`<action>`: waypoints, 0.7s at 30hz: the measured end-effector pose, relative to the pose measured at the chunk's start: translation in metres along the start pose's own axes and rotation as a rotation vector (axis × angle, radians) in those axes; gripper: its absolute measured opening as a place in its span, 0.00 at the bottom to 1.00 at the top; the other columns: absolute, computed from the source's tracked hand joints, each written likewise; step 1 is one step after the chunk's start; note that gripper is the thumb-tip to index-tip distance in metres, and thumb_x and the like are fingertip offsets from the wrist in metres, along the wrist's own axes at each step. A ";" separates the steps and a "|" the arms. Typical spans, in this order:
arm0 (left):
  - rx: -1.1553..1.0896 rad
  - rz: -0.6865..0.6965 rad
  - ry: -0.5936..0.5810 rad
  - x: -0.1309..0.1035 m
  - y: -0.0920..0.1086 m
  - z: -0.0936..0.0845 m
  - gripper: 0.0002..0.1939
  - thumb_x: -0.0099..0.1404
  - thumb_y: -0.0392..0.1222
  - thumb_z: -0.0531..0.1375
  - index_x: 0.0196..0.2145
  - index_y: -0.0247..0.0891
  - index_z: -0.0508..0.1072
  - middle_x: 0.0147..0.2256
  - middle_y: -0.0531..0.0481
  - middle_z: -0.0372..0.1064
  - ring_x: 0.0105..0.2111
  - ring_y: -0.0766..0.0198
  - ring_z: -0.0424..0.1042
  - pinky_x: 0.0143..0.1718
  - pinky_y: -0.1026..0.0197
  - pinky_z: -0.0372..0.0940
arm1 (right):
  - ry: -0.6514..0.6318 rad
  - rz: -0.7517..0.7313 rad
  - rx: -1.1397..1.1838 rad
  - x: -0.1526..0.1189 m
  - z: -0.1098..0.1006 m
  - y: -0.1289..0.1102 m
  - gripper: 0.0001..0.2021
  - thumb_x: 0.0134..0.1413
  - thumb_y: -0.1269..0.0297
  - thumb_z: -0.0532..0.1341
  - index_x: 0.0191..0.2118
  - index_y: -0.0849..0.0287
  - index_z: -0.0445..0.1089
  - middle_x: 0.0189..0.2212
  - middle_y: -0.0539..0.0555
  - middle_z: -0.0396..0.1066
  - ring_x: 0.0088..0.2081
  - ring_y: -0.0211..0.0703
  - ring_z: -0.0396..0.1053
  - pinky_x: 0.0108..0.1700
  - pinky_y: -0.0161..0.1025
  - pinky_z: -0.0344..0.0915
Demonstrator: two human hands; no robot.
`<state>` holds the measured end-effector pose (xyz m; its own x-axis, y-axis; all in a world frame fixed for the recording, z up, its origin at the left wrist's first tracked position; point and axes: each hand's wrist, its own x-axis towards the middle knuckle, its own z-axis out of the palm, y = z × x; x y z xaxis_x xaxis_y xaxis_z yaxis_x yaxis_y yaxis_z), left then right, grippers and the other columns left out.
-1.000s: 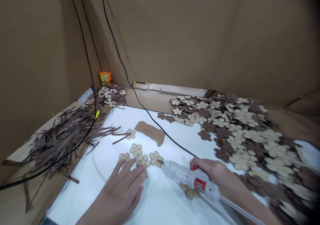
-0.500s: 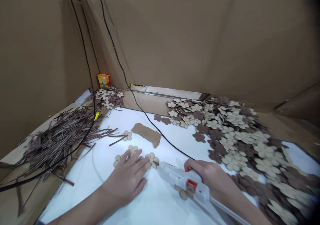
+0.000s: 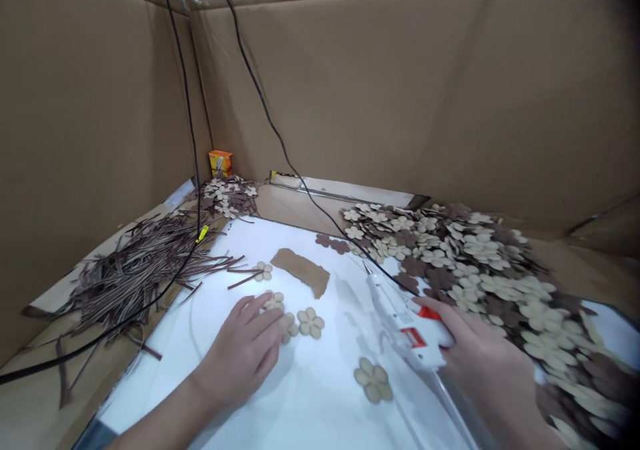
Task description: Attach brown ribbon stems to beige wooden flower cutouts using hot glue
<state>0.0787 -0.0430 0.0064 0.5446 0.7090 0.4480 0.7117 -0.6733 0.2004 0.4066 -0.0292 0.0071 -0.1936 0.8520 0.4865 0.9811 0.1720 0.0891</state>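
Observation:
My right hand (image 3: 473, 343) is closed round a white hot glue gun (image 3: 395, 313) with red parts, its nozzle pointing away over the white board (image 3: 305, 403). My left hand (image 3: 245, 347) rests at the middle of the board, its fingers slightly bent and partly covering beige felt flowers (image 3: 289, 329). Whether it pinches any of them I cannot tell. Just right of its fingertips lies one beige flower (image 3: 311, 322). Another single flower (image 3: 373, 379) lies nearer me, between the hands. Beyond the left fingers, a small flower (image 3: 263, 271) touches thin brown strips.
Beige and brown flowers (image 3: 475, 250) are heaped along the right side. Brown strips (image 3: 135, 263) pile up at left. A torn cardboard piece (image 3: 303, 271) lies on the board. Black cables (image 3: 265, 103) hang across. Cardboard walls (image 3: 375, 83) enclose the space; an orange box (image 3: 221, 163) stands in the corner.
My right hand has moved the glue gun away to the right and farther forward, uncovering the near flower. My left hand has drawn slightly left, with its fingers more bent. The view has shifted slightly.

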 end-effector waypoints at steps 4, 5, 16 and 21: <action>0.060 -0.084 -0.051 -0.015 -0.002 -0.005 0.13 0.63 0.33 0.52 0.44 0.40 0.71 0.46 0.48 0.70 0.54 0.53 0.60 0.52 0.48 0.57 | -0.104 0.001 0.412 -0.001 -0.003 -0.013 0.14 0.52 0.65 0.51 0.44 0.59 0.65 0.39 0.59 0.73 0.38 0.51 0.71 0.37 0.41 0.65; 0.070 -0.087 -0.077 -0.018 -0.002 -0.005 0.14 0.63 0.34 0.52 0.44 0.41 0.71 0.47 0.49 0.69 0.55 0.53 0.59 0.52 0.47 0.57 | -0.143 -0.022 0.499 -0.002 -0.005 -0.019 0.13 0.51 0.65 0.51 0.43 0.57 0.65 0.38 0.58 0.73 0.37 0.49 0.72 0.37 0.40 0.65; -0.050 -0.063 -0.317 -0.019 -0.013 -0.003 0.29 0.60 0.31 0.52 0.57 0.54 0.60 0.57 0.52 0.60 0.60 0.50 0.51 0.56 0.40 0.51 | -0.350 -0.191 0.426 -0.024 0.007 -0.054 0.20 0.36 0.72 0.53 0.39 0.51 0.66 0.31 0.51 0.73 0.30 0.45 0.71 0.29 0.36 0.64; -0.066 -0.097 -0.390 -0.018 -0.014 -0.002 0.29 0.61 0.32 0.51 0.58 0.56 0.57 0.59 0.55 0.57 0.60 0.48 0.50 0.54 0.33 0.49 | -0.255 -0.271 0.318 -0.032 0.020 -0.053 0.24 0.27 0.76 0.51 0.38 0.52 0.66 0.30 0.51 0.73 0.29 0.45 0.71 0.28 0.35 0.62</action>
<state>0.0579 -0.0474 -0.0024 0.6128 0.7877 0.0632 0.7450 -0.6025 0.2863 0.3603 -0.0563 -0.0305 -0.4767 0.8426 0.2507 0.8517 0.5133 -0.1057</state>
